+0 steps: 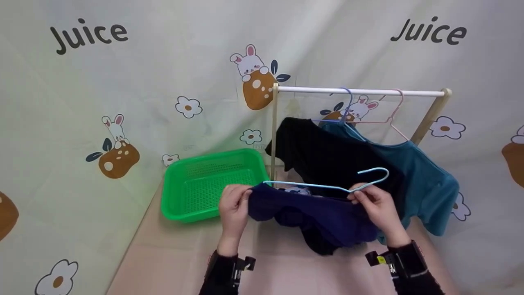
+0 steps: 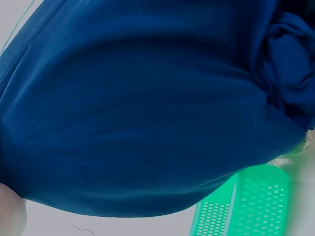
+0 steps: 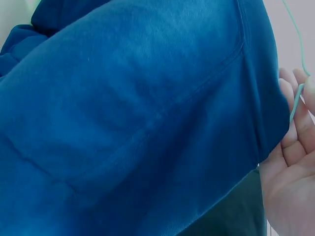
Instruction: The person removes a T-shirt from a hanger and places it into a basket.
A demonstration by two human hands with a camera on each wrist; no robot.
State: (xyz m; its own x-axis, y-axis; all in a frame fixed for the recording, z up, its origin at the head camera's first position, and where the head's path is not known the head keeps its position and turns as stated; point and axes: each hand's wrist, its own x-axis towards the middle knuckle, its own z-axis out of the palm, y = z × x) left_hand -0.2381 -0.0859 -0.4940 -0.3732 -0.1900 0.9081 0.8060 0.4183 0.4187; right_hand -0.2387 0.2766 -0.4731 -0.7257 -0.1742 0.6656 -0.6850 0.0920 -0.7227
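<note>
A navy blue shirt [image 1: 311,211] hangs bunched between the two hands, above the table. Its cloth [image 2: 138,108] fills most of the left wrist view. The left hand [image 1: 233,207] pinches the shirt's shoulder at the left end of a light blue wire hanger [image 1: 307,184]. With thumb and fingers, the right hand [image 1: 378,207] grips that hanger just below its hook, which points up and left. In the right wrist view the hanger wire [image 3: 296,103] runs between thumb and fingers, beside the shirt's edge. The hanger's right arm is hidden by cloth and hand.
Behind the hands stands a rack with a white rail [image 1: 311,89] and wooden posts. On it hang a black shirt [image 1: 323,147] and a teal shirt [image 1: 434,180] on coloured hangers. Left of the rack, a green basket [image 1: 174,215] rests on the pinkish table [image 1: 180,250].
</note>
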